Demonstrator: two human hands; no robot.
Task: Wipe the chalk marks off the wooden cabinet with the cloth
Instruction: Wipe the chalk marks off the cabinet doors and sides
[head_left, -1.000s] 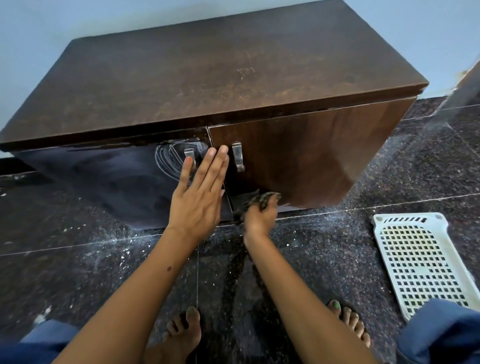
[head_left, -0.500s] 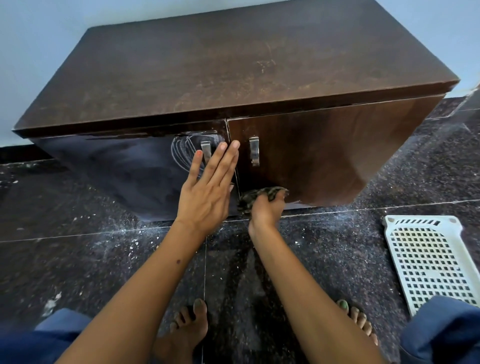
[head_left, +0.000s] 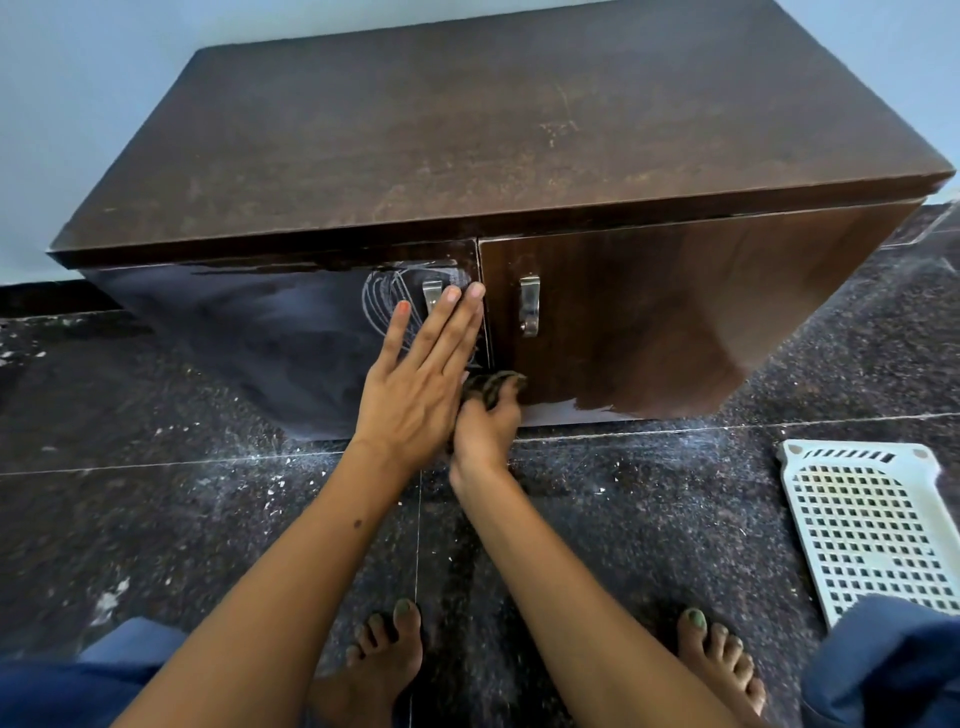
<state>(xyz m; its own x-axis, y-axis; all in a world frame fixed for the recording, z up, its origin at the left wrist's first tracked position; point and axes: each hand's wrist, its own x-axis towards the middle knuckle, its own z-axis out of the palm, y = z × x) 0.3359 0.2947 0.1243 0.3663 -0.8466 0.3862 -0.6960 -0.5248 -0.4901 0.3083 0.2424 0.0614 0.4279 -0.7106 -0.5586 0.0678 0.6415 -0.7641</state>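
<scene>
Chalk marks remain beside left hand, pressed flat and open; right hand grips cloth low on cabinet.

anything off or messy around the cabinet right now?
Yes. White chalk scribbles remain on the left door beside its handle, partly under the left hand. White specks litter the floor. A white perforated tray lies on the floor at right.

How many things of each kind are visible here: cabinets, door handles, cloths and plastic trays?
Wooden cabinet: 1
Metal door handles, left and right: 2
Cloth, held in the right hand: 1
White plastic tray on the floor: 1
Total: 5
</scene>
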